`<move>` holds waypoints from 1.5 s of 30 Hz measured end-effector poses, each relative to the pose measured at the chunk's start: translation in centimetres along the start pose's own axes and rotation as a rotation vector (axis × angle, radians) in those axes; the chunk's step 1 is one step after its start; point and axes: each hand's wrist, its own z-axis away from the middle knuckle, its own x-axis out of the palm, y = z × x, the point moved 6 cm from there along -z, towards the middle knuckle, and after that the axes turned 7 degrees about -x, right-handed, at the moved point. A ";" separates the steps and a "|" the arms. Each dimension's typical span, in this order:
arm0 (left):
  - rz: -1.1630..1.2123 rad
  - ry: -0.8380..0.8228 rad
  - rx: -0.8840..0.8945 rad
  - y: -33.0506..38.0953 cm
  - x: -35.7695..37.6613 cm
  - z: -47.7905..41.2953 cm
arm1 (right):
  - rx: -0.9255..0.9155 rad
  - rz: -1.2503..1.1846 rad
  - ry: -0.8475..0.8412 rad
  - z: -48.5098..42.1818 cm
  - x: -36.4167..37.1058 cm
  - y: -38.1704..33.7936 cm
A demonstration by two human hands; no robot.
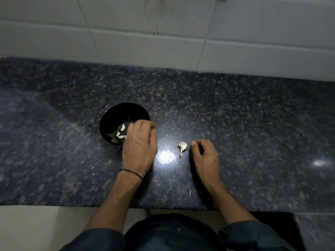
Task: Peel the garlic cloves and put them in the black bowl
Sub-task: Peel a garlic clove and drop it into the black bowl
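A dark, speckled, polished stone bench [235,115] runs along under both hands, with bright glare on it between them. A round, glossy black bowl [116,116] stands on it, just beyond and left of the left hand [138,145]. A pale, papery garlic piece with a dry stem [182,146] lies just left of the right hand [205,154]. A tiny pale scrap of peel [190,193] lies left of the right wrist.

Granite ctr [235,105], tiled wall [163,24].
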 end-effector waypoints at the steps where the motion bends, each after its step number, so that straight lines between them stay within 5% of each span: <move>1: 0.045 -0.040 0.017 0.6 0.8 0.2 | 0.011 -0.004 0.000 -0.1 0.1 -0.4; 15: 0.402 -0.466 -0.240 -0.1 9.8 2.8 | 0.029 -0.042 -0.033 -0.2 1.3 -0.9; 35: 0.498 -0.434 -0.380 -0.3 11.5 2.6 | 0.139 -0.216 -0.133 -1.5 1.7 0.3; 41: 0.793 -0.454 -0.520 0.4 10.9 2.4 | 0.354 -0.540 -0.094 -1.7 1.9 0.3; 45: 0.945 -0.436 -0.644 1.2 10.6 2.5 | 0.383 -0.536 -0.060 -1.8 1.8 0.2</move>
